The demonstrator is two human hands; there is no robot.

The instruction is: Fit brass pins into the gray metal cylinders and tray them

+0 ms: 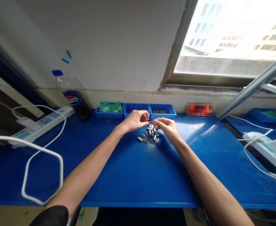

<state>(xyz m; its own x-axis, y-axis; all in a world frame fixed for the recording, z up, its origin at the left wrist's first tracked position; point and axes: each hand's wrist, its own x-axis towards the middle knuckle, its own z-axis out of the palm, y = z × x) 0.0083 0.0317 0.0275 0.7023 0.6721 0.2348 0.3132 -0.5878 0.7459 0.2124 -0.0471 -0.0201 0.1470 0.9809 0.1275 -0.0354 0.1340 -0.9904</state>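
My left hand (136,120) and my right hand (166,126) meet above the middle of the blue table, fingertips nearly touching. Between the tips of my right hand is a small dark-grey metal piece (151,121), partly covered by the fingers. Thumb and forefinger of my left hand are closed in a pinch at its left end; what they hold is too small to make out. Just below both hands lies a loose pile of short silver cylinders (154,137) and thin brass-and-dark pins (144,137).
Against the wall stand three blue bins: one with green plastic wrap (110,107), a middle bin (136,108) and one with pins (160,111). A Pepsi bottle (73,99) and power strip (43,124) are left. A white cable (62,166) loops over the table's left side.
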